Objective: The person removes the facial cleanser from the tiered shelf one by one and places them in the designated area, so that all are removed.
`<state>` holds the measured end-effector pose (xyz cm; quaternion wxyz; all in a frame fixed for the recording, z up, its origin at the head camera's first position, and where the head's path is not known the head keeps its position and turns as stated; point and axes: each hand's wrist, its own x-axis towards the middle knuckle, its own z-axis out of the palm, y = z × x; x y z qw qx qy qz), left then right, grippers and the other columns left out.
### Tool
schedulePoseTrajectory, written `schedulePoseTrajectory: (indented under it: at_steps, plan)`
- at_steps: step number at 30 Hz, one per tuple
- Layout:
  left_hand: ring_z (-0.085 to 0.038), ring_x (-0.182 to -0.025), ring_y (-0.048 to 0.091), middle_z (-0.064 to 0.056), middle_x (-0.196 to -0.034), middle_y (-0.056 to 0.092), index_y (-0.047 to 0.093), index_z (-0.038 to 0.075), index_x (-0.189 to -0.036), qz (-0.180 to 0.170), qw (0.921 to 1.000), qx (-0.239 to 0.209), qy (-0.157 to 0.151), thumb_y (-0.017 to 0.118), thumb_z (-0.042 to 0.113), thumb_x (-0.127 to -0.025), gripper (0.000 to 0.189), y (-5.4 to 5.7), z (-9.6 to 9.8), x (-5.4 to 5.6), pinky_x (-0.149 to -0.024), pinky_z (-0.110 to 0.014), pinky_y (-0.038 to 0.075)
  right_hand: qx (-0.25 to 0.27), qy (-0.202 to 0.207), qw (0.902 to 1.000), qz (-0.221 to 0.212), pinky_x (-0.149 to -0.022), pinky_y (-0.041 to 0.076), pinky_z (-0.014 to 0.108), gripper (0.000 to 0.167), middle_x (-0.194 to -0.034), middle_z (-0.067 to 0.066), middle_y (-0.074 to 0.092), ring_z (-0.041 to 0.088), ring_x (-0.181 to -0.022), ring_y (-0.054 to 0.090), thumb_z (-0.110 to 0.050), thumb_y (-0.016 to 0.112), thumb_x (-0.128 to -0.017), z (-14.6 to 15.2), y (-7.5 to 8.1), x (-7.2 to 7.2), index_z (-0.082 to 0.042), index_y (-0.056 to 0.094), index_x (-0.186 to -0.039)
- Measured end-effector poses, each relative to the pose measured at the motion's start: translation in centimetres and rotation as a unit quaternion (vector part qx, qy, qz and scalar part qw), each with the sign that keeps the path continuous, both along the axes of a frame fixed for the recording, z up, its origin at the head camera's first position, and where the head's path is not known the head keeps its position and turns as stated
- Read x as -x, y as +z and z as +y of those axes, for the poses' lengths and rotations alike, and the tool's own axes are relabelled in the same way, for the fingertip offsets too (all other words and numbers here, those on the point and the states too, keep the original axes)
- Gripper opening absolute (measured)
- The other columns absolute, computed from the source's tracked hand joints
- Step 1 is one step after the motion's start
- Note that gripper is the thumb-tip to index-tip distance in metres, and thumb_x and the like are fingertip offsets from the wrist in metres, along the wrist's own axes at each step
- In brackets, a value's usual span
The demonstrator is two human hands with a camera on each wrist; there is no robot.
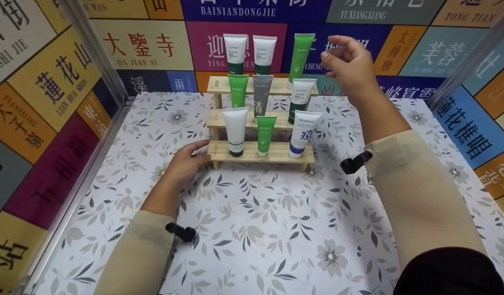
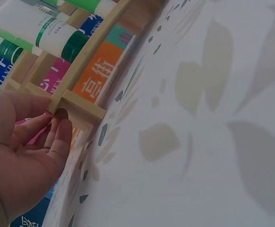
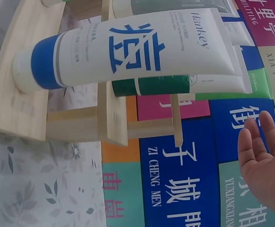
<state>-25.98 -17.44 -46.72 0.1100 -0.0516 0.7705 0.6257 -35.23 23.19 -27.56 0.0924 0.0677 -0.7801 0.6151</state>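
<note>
A three-tier wooden display rack point(image 1: 282, 157) holds squeeze tubes standing on their caps. My left hand point(image 1: 188, 162) pinches the left end of its lowest shelf; in the left wrist view the thumb and fingers point(image 2: 59, 137) close on that corner. My right hand point(image 1: 350, 61) is raised to the right of the top tier, fingers loosely bent and holding nothing. Nearest to it stands a green tube point(image 1: 299, 57), apart from the fingers. Below that are a white and dark-green tube point(image 1: 303, 96) and a white tube with a blue band point(image 3: 128, 49).
Two white tubes point(image 1: 235, 51) share the top tier. A green tube point(image 1: 238, 90) and a grey tube point(image 1: 261, 96) stand mid-tier; a white tube point(image 1: 236, 129) and small green tube point(image 1: 265, 133) stand lowest. Colourful lettered panels point(image 1: 149, 45) rise behind the floral-covered table point(image 1: 252, 229).
</note>
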Motion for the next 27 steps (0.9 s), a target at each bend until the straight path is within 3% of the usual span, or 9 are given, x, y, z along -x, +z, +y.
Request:
schedulePoseTrajectory:
  at_steps: [5, 12, 22, 27]
  plan:
    - [-0.021, -0.13, 0.065, -0.012, -0.152, 0.063, 0.053, 0.016, -0.158, -0.001, 0.9997, -0.02, 0.016, 0.064, 0.012, -0.102, 0.058, -0.2, 0.1, 0.1, -0.111, -0.034, 0.052, 0.006, 0.001, 0.9999, -0.011, -0.098, 0.055, 0.032, 0.045, -0.125, -0.004, 0.066, 0.013, -0.116, 0.065, -0.022, 0.071, -0.104, -1.4, 0.3, 0.8, -0.026, 0.06, -0.147]
    - [-0.024, -0.13, 0.066, -0.015, -0.15, 0.064, 0.054, 0.014, -0.157, 0.0, 0.9983, -0.056, 0.016, 0.064, 0.008, -0.101, 0.057, -0.5, 0.2, 0.1, -0.113, -0.037, 0.052, 0.013, -0.004, 0.9989, -0.045, -0.094, 0.056, 0.027, 0.048, -0.124, -0.005, 0.066, 0.013, -0.115, 0.065, -0.02, 0.072, -0.103, -2.6, 0.9, 2.1, -0.026, 0.058, -0.149]
    - [-0.018, -0.121, 0.068, -0.014, -0.149, 0.064, 0.056, 0.015, -0.156, -0.014, 0.9964, -0.079, 0.029, 0.064, 0.005, -0.101, 0.056, -0.5, 0.6, 0.3, -0.1, -0.029, 0.056, -0.014, 0.003, 0.9972, -0.073, -0.11, 0.051, 0.037, 0.042, -0.136, -0.002, 0.067, 0.017, -0.126, 0.064, -0.02, 0.068, -0.106, -3.2, 0.9, 3.0, -0.028, 0.056, -0.145]
    - [-0.02, -0.126, 0.068, -0.015, -0.151, 0.062, 0.054, 0.013, -0.157, -0.019, 0.9944, -0.099, 0.029, 0.062, 0.003, -0.101, 0.057, -0.5, 0.4, 0.3, -0.107, -0.033, 0.054, 0.004, 0.003, 0.9979, -0.064, -0.11, 0.051, 0.038, 0.037, -0.132, -0.002, 0.067, 0.017, -0.118, 0.064, -0.017, 0.068, -0.105, -2.9, 0.5, 3.1, -0.026, 0.056, -0.14]
